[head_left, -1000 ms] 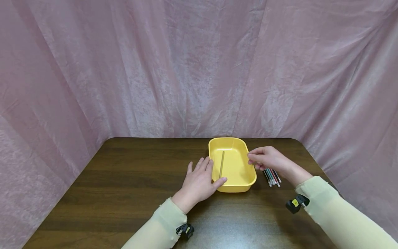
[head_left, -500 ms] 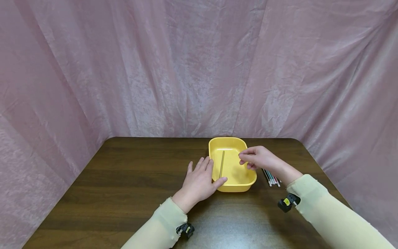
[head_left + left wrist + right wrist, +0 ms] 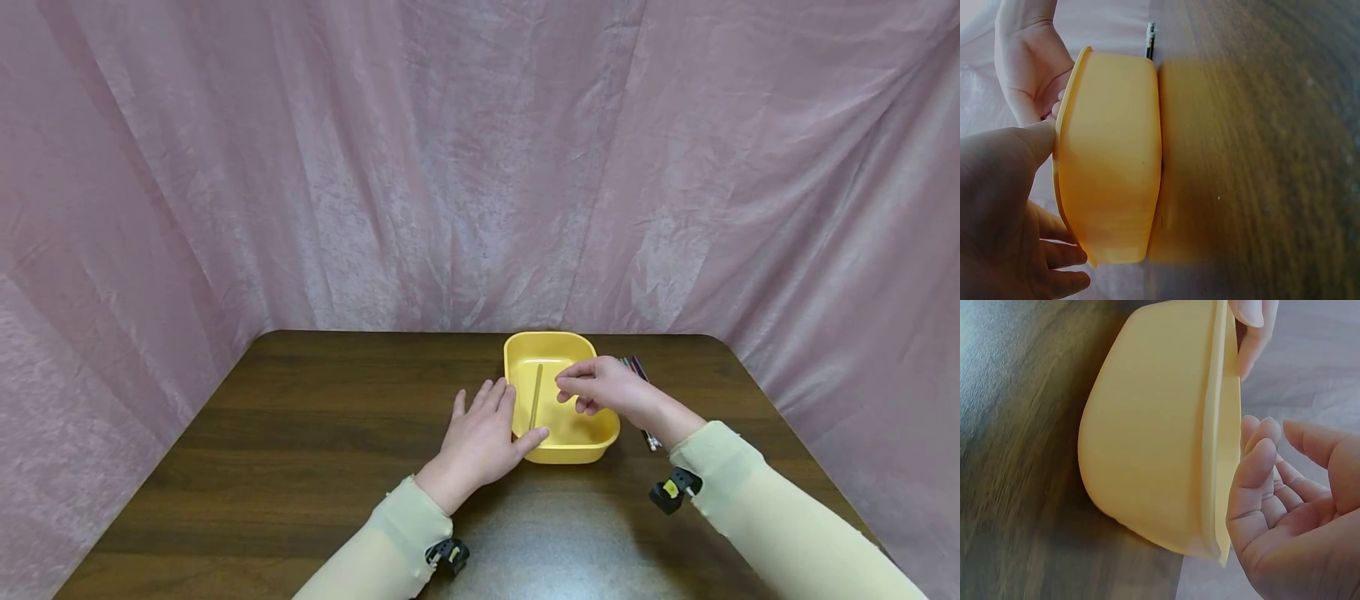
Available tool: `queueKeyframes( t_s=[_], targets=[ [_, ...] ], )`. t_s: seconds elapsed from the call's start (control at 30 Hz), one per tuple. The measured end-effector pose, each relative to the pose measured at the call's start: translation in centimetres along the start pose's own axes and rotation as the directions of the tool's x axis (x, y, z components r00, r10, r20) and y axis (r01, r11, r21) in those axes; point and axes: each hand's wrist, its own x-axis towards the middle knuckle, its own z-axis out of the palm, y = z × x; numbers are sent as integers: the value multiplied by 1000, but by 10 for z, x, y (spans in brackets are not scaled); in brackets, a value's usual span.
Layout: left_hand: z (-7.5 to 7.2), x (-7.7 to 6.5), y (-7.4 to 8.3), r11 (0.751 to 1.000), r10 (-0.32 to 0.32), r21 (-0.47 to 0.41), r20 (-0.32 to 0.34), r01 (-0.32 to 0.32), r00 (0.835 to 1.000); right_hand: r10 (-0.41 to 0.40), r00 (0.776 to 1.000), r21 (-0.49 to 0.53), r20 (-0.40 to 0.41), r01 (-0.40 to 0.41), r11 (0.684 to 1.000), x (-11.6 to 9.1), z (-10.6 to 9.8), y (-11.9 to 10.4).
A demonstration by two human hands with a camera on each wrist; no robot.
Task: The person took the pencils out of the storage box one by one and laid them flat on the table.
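A yellow plastic tub [image 3: 564, 454] stands on the table, with a thin yellowish stick [image 3: 536, 396] lying lengthwise in its left side. My left hand [image 3: 482, 442] rests at the tub's near left corner, fingers spread and fairly straight, thumb over the rim. Above the tub's right half hovers my right hand [image 3: 607, 387]. Its fingers are loosely bent, and the right wrist view shows a gap between thumb and fingertips with nothing held. Several pencils [image 3: 652, 442] with pale ends lie right of the tub, mostly hidden behind my right hand and wrist.
The dark wooden table [image 3: 337, 433] has its far edge just behind the tub. A pink curtain [image 3: 450, 167] hangs behind and around it. Small black cameras are strapped to both sleeves [image 3: 720, 467].
My right hand has moved left, from the tub's right rim to over its inside, and its wrist now covers more of the pencils. The left hand and the tub have stayed put.
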Motion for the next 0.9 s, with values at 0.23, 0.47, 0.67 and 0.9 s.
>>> queueKeyframes(
  t_s=[0.23,0.47,0.67,0.9],
  targets=[
    [0,-1,0,1000,3,7,-4,-3,1000,-2,1000,-26,0,2,1000,5,10,2],
    [2,0,0,1000,7,-4,-18,-7,1000,6,1000,-41,25,-5,999,9,19,4],
    [0,1,0,1000,7,-2,-8,-7,1000,29,999,-30,34,-28,999,14,26,6],
    [-2,1,-1,1000,-3,1,7,3,1000,42,997,-66,57,-38,997,22,33,9]
  ],
)
